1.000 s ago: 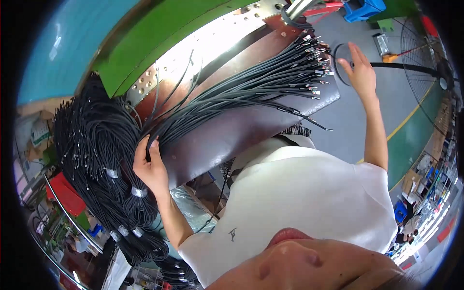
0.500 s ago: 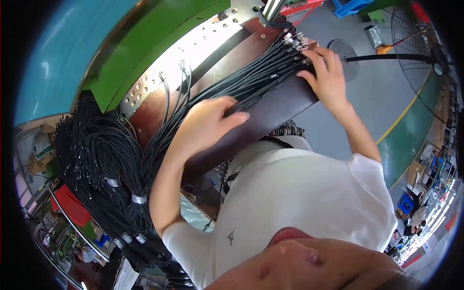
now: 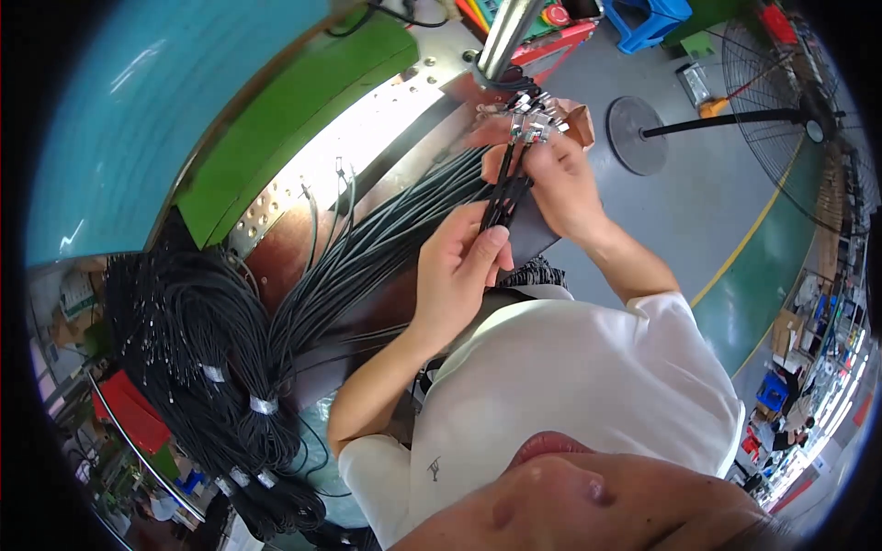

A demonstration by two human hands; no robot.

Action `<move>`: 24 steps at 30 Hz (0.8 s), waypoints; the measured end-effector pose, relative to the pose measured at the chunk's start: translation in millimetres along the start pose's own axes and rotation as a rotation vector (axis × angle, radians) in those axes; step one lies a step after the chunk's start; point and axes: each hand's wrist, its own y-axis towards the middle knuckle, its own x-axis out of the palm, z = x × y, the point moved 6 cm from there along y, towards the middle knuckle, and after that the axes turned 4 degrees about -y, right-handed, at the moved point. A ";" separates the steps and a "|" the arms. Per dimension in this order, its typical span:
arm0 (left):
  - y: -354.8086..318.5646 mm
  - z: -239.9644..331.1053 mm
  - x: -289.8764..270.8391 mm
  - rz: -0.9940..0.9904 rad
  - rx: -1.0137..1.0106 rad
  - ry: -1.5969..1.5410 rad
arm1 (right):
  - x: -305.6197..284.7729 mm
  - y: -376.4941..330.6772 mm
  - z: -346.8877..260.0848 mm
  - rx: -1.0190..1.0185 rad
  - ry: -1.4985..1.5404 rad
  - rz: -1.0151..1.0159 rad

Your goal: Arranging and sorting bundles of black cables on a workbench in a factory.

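My left hand (image 3: 450,275) is closed around a small bunch of black cables (image 3: 501,200), thumb lying over them. Higher up on the same bunch, my right hand (image 3: 565,188) grips the cables just below their metal-tipped connectors (image 3: 537,127); some of its fingers are hidden or blurred. The bunch is lifted towards me, above the edge of the brown bench. Behind it, a thick spread of black cables (image 3: 395,207) lies along the bench, running down to the left.
Large coiled cable bundles tied with silvery bands (image 3: 264,404) hang at the left. A perforated metal plate (image 3: 354,138) and a green machine edge (image 3: 294,119) border the bench. A metal post (image 3: 507,41) stands at the far end. To the right is a floor fan (image 3: 813,124).
My left hand has moved right and closed on a bunch of cables. My right hand has come down and left onto the same bunch, which is now raised off the spread.
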 end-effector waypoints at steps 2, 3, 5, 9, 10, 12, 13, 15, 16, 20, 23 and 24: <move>-9.5 -10.7 -10.3 0.079 0.000 -0.034 | 22.3 -0.6 14.4 0.140 -0.032 -0.187; -11.8 -13.2 -14.7 0.097 0.007 -0.041 | 30.7 -4.0 19.1 0.211 -0.079 -0.222; -15.1 -16.6 -21.1 0.107 0.012 -0.083 | 34.8 -9.5 34.3 0.268 -0.041 -0.186; -29.2 -28.1 -29.8 0.061 0.012 -0.195 | 67.1 -9.9 26.8 0.036 -0.397 -0.656; -33.6 -28.4 -36.0 0.102 0.025 -0.240 | 58.7 1.0 20.5 -0.069 -0.458 -0.684; -44.1 -28.0 -51.9 0.195 0.083 -0.306 | 55.3 34.0 4.7 -0.367 -0.784 -0.638; -46.0 -27.2 -52.5 0.199 0.102 -0.406 | 55.5 51.6 -2.9 -0.556 -1.062 -0.542; -45.8 -23.7 -46.0 0.313 0.000 -0.484 | 59.9 79.2 22.1 -0.776 -1.549 -0.435; -46.9 -25.3 -46.8 0.314 0.006 -0.486 | 63.5 89.0 45.6 -0.812 -1.584 -0.528; -51.3 -32.4 -57.8 0.329 0.040 -0.577 | 60.7 74.9 71.2 -0.500 -1.292 -0.699; -53.0 -38.4 -60.0 0.360 0.007 -0.633 | 69.6 44.5 53.4 -0.553 -1.281 -0.619; -53.1 -41.9 -61.8 0.373 -0.005 -0.648 | 71.9 38.2 50.3 -0.644 -1.315 -0.578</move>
